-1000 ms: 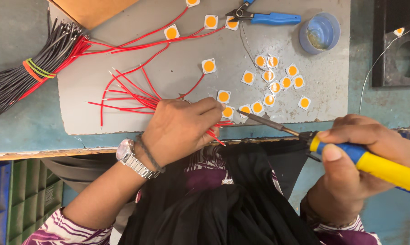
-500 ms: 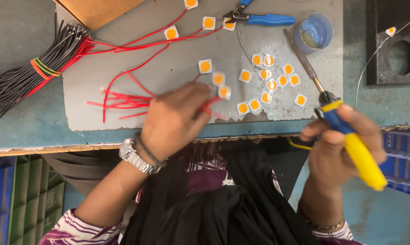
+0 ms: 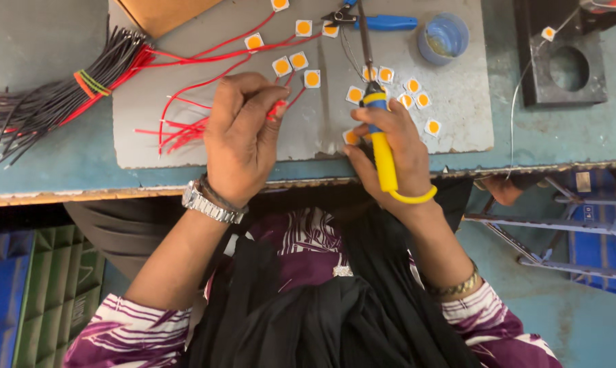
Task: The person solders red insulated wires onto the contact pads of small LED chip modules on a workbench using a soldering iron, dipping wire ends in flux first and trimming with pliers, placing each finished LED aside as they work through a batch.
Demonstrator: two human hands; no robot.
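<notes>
Here the right hand (image 3: 396, 146) is wrapped tight around the yellow handle of a soldering iron (image 3: 379, 129), fingers closed on it, at the near edge of the grey work mat (image 3: 458, 102). The iron's dark shaft runs up across the mat toward its far edge, ending beside blue-handled pliers (image 3: 376, 20). A yellow cord loops from the handle's end round the wrist.

The left hand (image 3: 240, 140) rests on the mat's near middle, fingertips pinched together on the end of a red wire (image 3: 277, 109). Just beyond those fingertips lie three small white square chips with round orange centres (image 3: 298, 63), side by side. More of the same chips (image 3: 417, 95) are scattered right of the iron, toward the mat's right edge, and a few sit along the far edge. Loose red wires (image 3: 178, 129) fan out left of the hand.

At the mat's far right corner stands a small round blue tub (image 3: 444, 37). Off the mat's left edge, on the teal worktop (image 3: 63, 163), lies a bundle of black and red wires (image 3: 56, 102) bound with orange and green bands. A corner of brown cardboard (image 3: 161, 12) overlaps the mat's far left corner. On the worktop's right sits a black block with a round hole (image 3: 560, 68), one chip resting on it.
</notes>
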